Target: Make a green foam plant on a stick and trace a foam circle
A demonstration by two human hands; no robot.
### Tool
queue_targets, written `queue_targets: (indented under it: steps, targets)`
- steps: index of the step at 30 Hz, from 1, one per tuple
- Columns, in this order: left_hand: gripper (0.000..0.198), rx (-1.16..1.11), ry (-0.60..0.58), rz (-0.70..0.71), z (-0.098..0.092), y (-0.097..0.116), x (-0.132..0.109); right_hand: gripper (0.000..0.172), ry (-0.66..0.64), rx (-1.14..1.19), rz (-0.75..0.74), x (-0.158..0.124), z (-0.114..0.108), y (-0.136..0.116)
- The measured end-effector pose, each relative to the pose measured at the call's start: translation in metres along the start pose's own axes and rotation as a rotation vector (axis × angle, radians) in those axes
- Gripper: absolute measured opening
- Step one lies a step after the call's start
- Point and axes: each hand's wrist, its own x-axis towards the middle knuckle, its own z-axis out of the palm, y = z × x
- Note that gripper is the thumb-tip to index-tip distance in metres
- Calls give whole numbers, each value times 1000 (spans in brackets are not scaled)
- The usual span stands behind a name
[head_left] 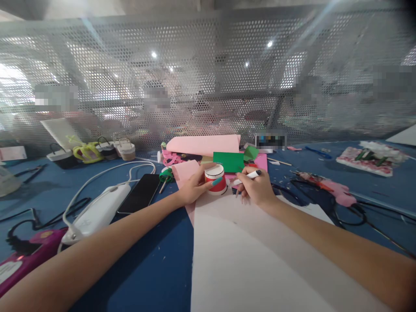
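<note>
My left hand (193,187) is closed around a small red and white cup (217,189), its thumb with a teal nail lying across the front. The cup stands at the far edge of a large white paper sheet (253,255), with dark lines near its top and base. Just right of it, my right hand (256,188) grips a white marker (249,176) with a black end. The marker points left toward the cup; whether its tip touches cup or paper I cannot tell. Behind the hands lie green paper (228,161) and pink paper (204,144).
On the left are a black phone (140,193), a white power strip (97,214) with its cable, and several small cup-shaped crafts (125,149). A pink glue gun (342,193) with a black cord lies right. A perforated metal screen (208,82) closes the table's back.
</note>
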Motion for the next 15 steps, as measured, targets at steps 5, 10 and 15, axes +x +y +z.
queue_targets:
  steps: [5,10,15]
  targets:
    - [53,14,5,13,0,0,0,22,-10,-15,-7,-4,0,-3]
    - [55,3,4,3,0,-1,1,22,-37,-54,-53,-6,0,-1]
    - [54,-3,10,-7,0,-3,-1,25,-62,-103,-122,-10,-1,-1]
